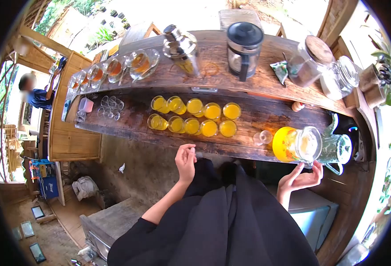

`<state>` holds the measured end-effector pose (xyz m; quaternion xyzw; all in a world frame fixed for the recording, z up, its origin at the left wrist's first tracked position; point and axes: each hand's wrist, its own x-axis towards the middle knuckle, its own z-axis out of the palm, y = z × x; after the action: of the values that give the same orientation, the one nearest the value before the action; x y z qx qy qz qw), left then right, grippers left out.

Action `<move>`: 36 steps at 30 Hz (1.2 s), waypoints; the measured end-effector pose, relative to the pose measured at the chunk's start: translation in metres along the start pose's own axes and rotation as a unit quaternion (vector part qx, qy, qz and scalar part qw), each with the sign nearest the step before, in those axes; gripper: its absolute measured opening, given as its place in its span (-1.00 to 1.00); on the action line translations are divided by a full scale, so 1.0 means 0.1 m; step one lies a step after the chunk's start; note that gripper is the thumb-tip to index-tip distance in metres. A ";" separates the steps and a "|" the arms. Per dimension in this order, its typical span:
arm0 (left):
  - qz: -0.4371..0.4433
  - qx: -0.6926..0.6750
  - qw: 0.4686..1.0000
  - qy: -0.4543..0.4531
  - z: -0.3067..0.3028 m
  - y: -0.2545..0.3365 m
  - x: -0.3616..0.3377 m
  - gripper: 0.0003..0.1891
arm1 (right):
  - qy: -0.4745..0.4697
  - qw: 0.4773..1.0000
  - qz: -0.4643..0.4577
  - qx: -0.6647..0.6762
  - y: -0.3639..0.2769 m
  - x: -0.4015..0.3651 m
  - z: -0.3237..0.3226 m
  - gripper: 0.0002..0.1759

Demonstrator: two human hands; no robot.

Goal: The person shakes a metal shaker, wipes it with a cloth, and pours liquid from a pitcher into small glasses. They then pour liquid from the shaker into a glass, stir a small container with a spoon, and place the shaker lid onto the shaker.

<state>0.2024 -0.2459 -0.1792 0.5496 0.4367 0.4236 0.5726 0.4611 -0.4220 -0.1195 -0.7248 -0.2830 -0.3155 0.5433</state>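
While the right hand point(299, 179) spreads just under the juice pitcher point(288, 144), left hand point(185, 160) fingertips pinched together, well apart.

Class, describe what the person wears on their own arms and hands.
No gloves, rings or watch show. Behind the left hand, the forearm is uncovered up to a loose black sleeve; the right hand meets black cloth at the wrist.
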 end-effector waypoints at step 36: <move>0.021 0.102 0.978 -0.183 -1.86 -0.27 1.73 -0.30 | -0.520 0.851 -0.057 -0.056 -2.25 -1.56 2.44 -0.04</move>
<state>0.0680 -0.0314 -0.2144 0.6821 0.3535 0.2810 0.5752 0.2283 -0.1404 -0.1530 -0.7947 -0.5467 0.0615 0.2566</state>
